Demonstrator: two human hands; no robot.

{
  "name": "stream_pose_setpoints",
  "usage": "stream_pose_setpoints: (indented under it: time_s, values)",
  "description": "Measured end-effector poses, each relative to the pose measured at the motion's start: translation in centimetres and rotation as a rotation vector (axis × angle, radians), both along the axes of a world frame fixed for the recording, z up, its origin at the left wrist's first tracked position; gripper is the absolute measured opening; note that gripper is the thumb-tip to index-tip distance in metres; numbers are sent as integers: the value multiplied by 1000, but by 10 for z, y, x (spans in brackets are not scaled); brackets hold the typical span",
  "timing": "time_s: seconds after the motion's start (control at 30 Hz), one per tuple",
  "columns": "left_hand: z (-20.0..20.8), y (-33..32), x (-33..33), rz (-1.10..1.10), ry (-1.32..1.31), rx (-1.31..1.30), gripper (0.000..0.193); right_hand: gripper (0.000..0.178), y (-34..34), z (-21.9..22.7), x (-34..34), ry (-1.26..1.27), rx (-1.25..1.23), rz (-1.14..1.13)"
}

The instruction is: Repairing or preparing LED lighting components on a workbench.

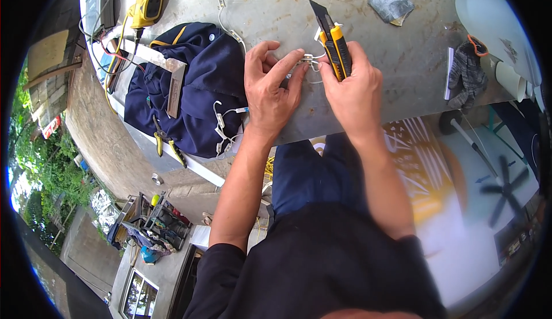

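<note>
A yellow and black utility knife [338, 52] is gripped in my right hand [357, 92], its dark blade out and pointing up toward the far side of the table. My left hand [270, 92] pinches a small white LED module [308, 58] with thin white wires, just left of the knife. The wires run between both hands, and my right fingertips are close to them or touching; which, I cannot tell. More wired modules [221, 0] string out beyond my left hand. Others [220, 129] lie on a navy cloth garment [207, 77] to the left.
The metal table [305, 112] carries a yellow device [147, 7] and a black power supply [99, 3] with cables at far left. Yellow-handled pliers [159, 139] lie at the garment's near edge. A sandpaper piece [391, 3], grey glove [468, 75] and white cup [510, 81] are rightward.
</note>
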State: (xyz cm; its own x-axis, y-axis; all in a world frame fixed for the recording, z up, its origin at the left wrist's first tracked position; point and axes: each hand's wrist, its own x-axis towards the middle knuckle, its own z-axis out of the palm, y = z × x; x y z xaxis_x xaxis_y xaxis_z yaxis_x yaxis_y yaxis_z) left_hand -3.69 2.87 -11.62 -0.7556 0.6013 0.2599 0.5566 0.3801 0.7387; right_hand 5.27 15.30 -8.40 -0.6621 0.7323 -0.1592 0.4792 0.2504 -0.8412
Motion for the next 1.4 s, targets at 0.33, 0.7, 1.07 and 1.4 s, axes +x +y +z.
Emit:
stream_pose_setpoints:
  time_s: [0.33, 0.7, 1.07, 1.4]
  values:
    - [1, -5, -7, -46, -42, -80, 28, 20, 0, -4, -1, 8, 65, 11]
    - [3, -6, -11, -58, 23, -142, 31, 24, 28, 39, 38, -146, -86, -4]
    - [1, -5, -16, -73, -34, -130, 31, 40, 55, 56, 52, -245, 408, 589]
    - [3, -8, -16, -59, -90, -173, 32, 58, 81, 70, 18, -352, 613, 959]
